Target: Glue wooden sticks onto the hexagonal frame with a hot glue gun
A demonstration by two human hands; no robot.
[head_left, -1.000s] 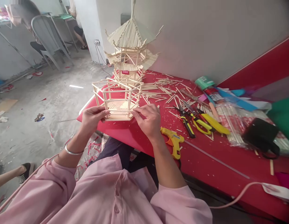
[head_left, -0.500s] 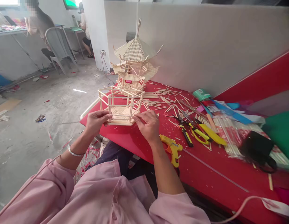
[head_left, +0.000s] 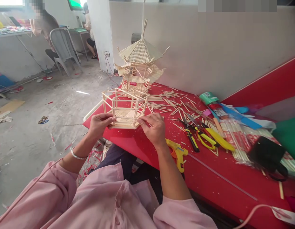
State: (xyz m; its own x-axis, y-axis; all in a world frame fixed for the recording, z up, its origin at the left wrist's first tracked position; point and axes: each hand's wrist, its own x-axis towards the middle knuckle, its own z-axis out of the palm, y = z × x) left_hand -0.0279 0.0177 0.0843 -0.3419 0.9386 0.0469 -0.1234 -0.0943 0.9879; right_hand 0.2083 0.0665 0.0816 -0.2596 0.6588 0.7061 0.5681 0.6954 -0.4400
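- A thin stick (head_left: 125, 118) is held level across the front of a pale stick frame (head_left: 124, 100); its long axis is run left to right, roughly parallel to the frame's front base edge.
- One end is pinched between thumb and fingers of the left hand (head_left: 99, 124), the other likewise by the right hand (head_left: 154, 128); whether it is fixed to the frame cannot be told.
- The frame is kept upright, open top upward, at the near left corner of the red table (head_left: 209, 168), in front of a stick pagoda (head_left: 141, 52) whose spire is pointed up.
- Bundled pale sticks are contained in clear plastic bags (head_left: 235, 136) at the right.
- Beside them a green-topped container (head_left: 207, 97) is seen tilted; its contents cannot be made out.
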